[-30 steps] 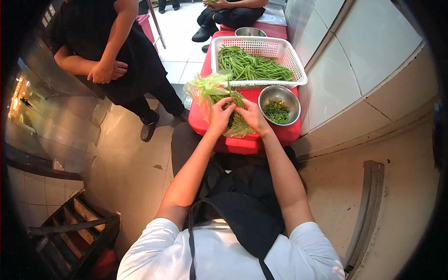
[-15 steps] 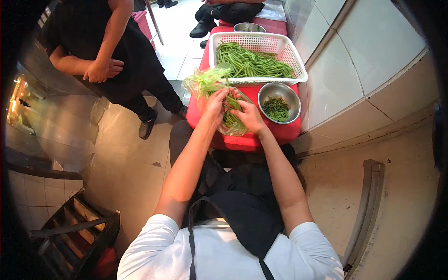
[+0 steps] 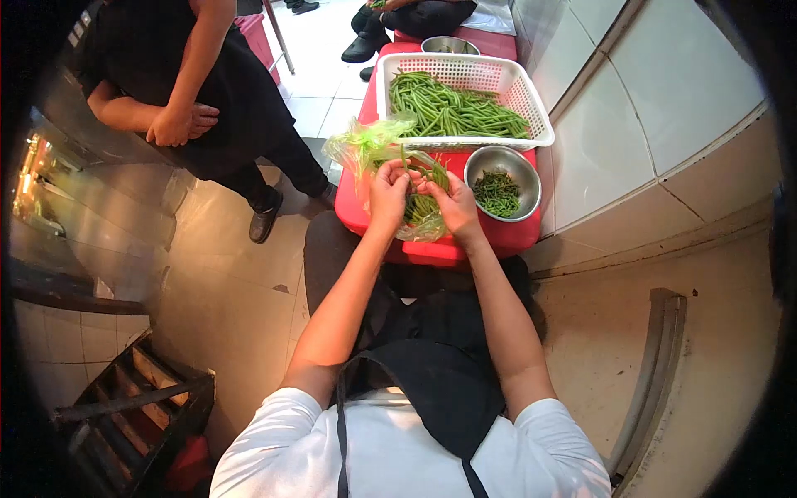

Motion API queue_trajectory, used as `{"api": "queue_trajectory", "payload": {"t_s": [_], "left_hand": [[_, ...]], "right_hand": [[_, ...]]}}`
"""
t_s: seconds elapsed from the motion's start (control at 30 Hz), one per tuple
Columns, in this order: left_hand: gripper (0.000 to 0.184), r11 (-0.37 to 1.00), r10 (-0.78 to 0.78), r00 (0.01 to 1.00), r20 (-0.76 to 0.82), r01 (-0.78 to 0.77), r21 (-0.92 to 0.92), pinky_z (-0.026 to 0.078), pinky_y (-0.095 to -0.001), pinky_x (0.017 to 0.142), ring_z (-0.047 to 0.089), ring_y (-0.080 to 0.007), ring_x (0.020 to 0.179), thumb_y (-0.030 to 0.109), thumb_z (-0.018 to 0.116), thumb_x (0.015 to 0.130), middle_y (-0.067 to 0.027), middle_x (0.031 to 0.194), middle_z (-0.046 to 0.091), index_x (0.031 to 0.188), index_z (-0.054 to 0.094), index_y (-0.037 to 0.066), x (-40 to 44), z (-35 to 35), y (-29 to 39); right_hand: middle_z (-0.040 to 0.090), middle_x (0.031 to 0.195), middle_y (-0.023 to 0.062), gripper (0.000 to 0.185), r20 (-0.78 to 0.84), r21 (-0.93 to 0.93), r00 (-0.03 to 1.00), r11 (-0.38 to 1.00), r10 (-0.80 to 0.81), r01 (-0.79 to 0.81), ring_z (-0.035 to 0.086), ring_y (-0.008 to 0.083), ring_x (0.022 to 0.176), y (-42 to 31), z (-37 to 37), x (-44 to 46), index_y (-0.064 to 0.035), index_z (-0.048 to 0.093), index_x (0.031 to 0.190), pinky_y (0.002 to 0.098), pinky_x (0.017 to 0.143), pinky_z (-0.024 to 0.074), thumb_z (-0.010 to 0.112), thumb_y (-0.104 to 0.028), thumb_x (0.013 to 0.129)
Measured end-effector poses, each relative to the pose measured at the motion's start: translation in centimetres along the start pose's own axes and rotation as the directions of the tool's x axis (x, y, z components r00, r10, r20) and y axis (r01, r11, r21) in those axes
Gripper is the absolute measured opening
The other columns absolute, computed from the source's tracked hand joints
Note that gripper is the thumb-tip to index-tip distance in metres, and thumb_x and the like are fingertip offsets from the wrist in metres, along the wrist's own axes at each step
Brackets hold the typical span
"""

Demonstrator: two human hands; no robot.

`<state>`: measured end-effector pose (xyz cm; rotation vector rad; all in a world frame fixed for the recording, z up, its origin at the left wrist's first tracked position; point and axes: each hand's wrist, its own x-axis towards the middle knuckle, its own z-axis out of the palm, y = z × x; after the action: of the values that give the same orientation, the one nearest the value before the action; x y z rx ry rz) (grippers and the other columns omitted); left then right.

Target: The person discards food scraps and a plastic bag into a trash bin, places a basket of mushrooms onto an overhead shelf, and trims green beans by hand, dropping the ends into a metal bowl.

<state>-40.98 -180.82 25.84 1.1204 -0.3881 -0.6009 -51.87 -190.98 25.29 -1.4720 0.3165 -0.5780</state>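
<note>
My left hand (image 3: 388, 192) is closed on green beans above an open plastic bag (image 3: 365, 149) that lies on a red container (image 3: 353, 203). Close to its right, my right hand (image 3: 454, 207) also pinches green beans, with fingertips at the bag's mouth. More beans show inside the bag under both hands. Behind them a white perforated basket (image 3: 523, 100) holds a pile of long green beans (image 3: 452, 112). Right of my right hand sits a metal bowl (image 3: 530, 178) with small green trimmings (image 3: 496, 195) in it.
At the left stands a person in black (image 3: 178, 91) with forearms crossed. Another person (image 3: 415, 18) sits beyond the basket, near a second metal bowl (image 3: 450, 45). A tiled wall (image 3: 664, 91) runs along the right; a dark slatted rack (image 3: 137, 407) is at lower left.
My hands have shifted slightly, drawing apart and then a little closer over the bag. The basket and the bowl appear slightly higher in view than a second ago.
</note>
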Motion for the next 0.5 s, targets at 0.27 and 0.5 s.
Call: {"api": "queue_trajectory", "payload": {"t_s": [0.27, 0.5], "left_hand": [[0.021, 0.772, 0.230, 0.967, -0.112, -0.111, 0.626, 0.055, -0.0360, 0.076, 0.072, -0.0224, 0.086, 0.002, 0.059, 0.090, -0.0120, 0.096, 0.074, 0.110, 0.066, 0.001, -2.0, 1.3, 0.8], [0.045, 0.835, 0.176, 0.984, 0.003, -0.151, 0.529, 0.048, -0.0359, 0.096, 0.064, -0.0277, 0.113, 0.020, 0.055, 0.097, -0.0214, 0.126, 0.064, 0.133, 0.055, -0.007, -1.0, -0.4, -3.0]], "right_hand": [[0.070, 0.099, 0.0200, 0.025, -0.126, -0.522, 0.966, 0.843, -0.227, 0.130, 0.067, 0.0353, 0.093, -2.5, 2.2, 0.5, 0.0024, 0.064, 0.112, 0.0404, 0.081, 0.0513, 0.063, -0.014, 0.093], [0.067, 0.104, 0.0228, 0.028, -0.197, -0.699, 0.911, 0.703, -0.362, 0.128, 0.064, 0.0408, 0.100, -1.1, 3.4, 1.2, 0.0046, 0.064, 0.112, 0.0455, 0.087, 0.0501, 0.060, -0.015, 0.093]]}}
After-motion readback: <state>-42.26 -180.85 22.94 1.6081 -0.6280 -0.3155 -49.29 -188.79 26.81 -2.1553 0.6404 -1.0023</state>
